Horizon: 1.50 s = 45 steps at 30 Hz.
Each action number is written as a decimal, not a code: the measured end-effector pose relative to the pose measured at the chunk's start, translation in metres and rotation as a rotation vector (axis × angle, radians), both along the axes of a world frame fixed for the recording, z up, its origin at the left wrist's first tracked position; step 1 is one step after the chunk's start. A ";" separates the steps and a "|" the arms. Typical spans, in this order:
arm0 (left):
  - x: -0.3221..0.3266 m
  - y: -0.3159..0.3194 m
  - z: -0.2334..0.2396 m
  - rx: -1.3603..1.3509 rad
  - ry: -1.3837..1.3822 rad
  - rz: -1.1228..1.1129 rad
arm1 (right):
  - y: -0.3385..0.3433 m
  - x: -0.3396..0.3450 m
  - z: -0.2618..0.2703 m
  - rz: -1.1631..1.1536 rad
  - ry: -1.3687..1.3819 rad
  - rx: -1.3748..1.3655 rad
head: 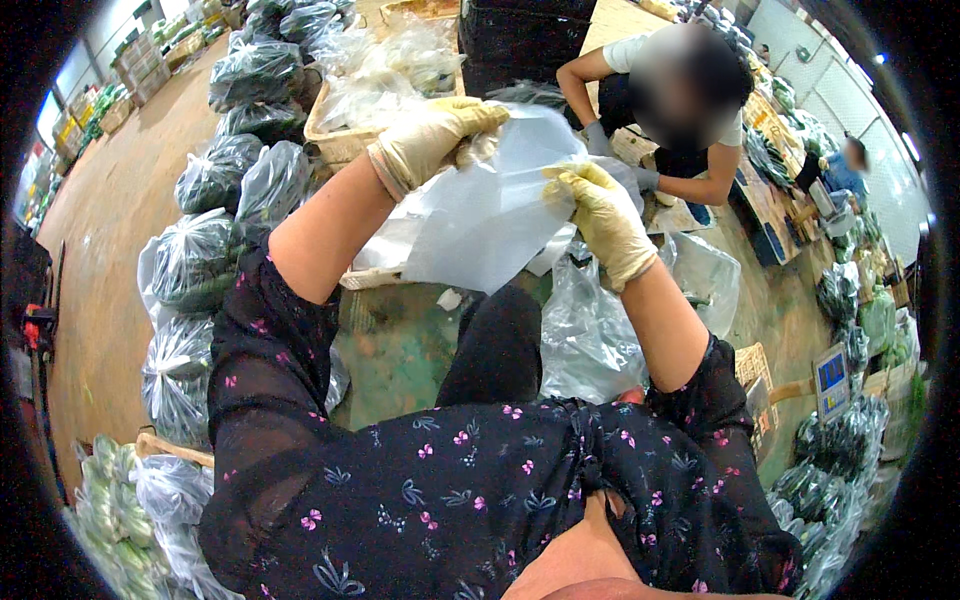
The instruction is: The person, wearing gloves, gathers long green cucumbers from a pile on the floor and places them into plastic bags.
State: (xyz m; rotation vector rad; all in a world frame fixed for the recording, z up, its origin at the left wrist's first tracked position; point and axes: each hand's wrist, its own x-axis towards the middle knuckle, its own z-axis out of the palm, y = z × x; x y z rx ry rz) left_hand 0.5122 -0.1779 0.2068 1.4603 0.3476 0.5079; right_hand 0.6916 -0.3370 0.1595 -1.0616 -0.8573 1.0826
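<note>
My left hand (442,139), in a pale yellow work glove, grips the upper left part of a translucent white plastic sheet or bag (484,217). The fingers of my right hand (600,210), gloved the same way, pinch its upper right side. The sheet hangs between both hands, with its lower corner above my knee. Below my right hand stands a large clear plastic bag (589,330). Behind the sheet is a crate (371,279) with white sheets in it. A second crate (330,135), holding clear plastic bags, lies beyond my left hand.
A co-worker (675,97) in grey gloves crouches across from me, close to my right hand. Bagged dark green vegetables (199,262) are stacked along my left. A scale display (831,382) stands at the right beside a wicker basket (754,367). Another person (847,169) is farther back.
</note>
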 end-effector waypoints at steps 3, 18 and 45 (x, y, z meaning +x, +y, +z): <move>0.004 -0.018 0.015 0.190 0.025 -0.044 | -0.006 -0.006 0.009 -0.098 -0.085 0.059; 0.020 0.009 0.014 0.230 -0.202 -0.116 | -0.019 0.036 0.042 -0.346 -0.321 0.198; -0.043 0.140 -0.197 0.760 0.835 0.485 | -0.156 0.211 0.055 -1.099 -1.081 0.065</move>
